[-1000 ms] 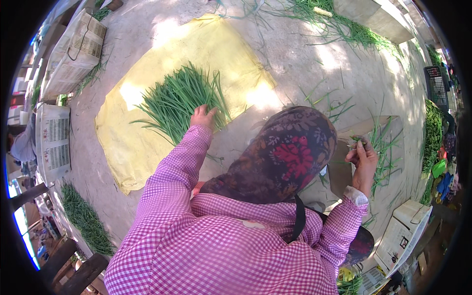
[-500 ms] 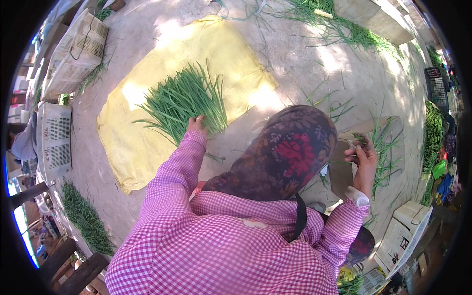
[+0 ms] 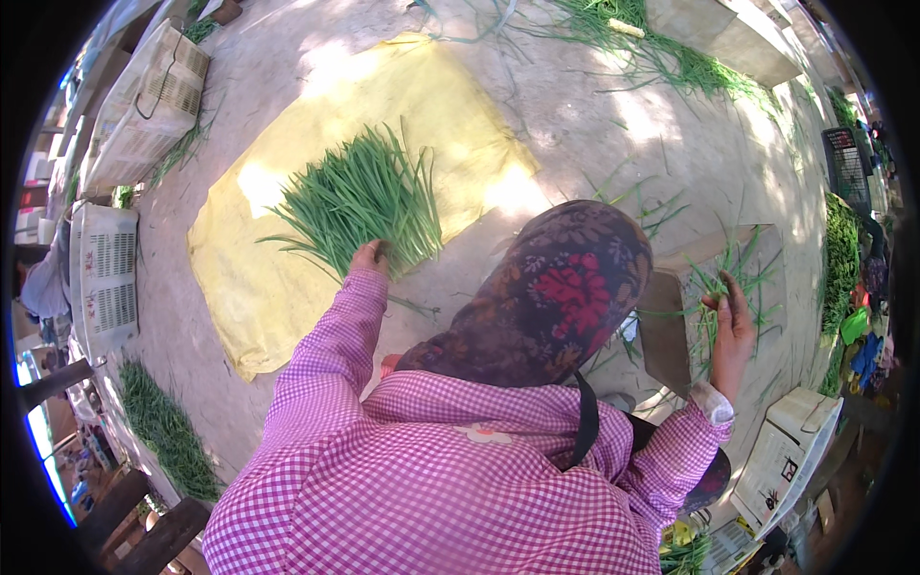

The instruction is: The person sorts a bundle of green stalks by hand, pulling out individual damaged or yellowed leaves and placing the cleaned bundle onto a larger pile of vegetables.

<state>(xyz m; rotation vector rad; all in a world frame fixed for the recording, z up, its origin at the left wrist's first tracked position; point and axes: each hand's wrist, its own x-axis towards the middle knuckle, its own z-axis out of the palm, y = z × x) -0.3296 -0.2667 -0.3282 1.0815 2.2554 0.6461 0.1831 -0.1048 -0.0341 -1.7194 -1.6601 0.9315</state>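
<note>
A thick bundle of long green garlic chives lies fanned out on a yellow sheet on the floor. At its near, stem end is my left hand, its fingers bent against the stems and partly hidden. Off to the right, my right hand is raised with the fingers pinched together around a few thin green blades. Beneath and behind it stands a brown box, with loose chive blades strewn across it. My knee, in dark flowered cloth, rises between the two hands.
White slatted crates stand along the left side. Another pale crate is at the lower right. Heaps of greens lie at the left, far right and far edge. A black crate sits at the right. Stray blades litter the concrete floor.
My left hand has shifted slightly left and down along the stem ends. My right hand has moved slightly right and down, over the box. The bundle looks the same.
</note>
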